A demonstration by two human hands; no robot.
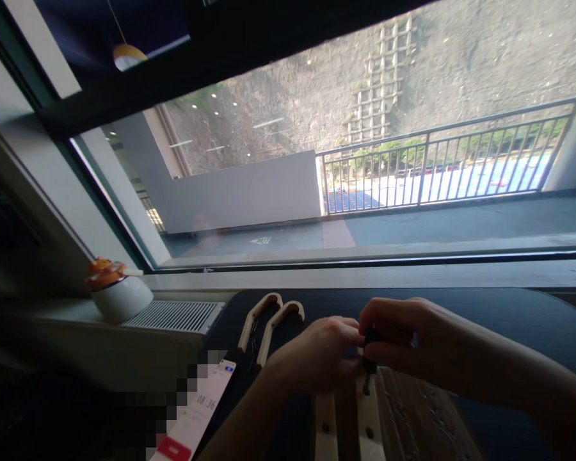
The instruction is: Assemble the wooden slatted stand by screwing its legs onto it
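Observation:
My right hand point(403, 330) is closed round a small black-handled screwdriver point(372, 339), held upright. Its lower end meets a pale wooden strip point(368, 410) with dark holes along it. Just beside it, my left hand point(317, 352) is curled, its fingertips close to the tool and the strip's far end; what they grip is hidden. A second pale strip point(326, 426) runs parallel on the left. To the right lies a darker brown wooden board point(422, 416) with marks on it. Two hook-ended wooden pieces, one farther left point(254, 317) and one nearer point(273, 330), lie beyond my left wrist.
A phone point(204, 403) showing a timer lies on the left of the black table point(499, 320). Small dark pieces point(254, 339) rest between the hooked parts. A white pot with an orange top point(118, 294) stands on the ledge by a vent grille point(177, 315). A window runs behind the table.

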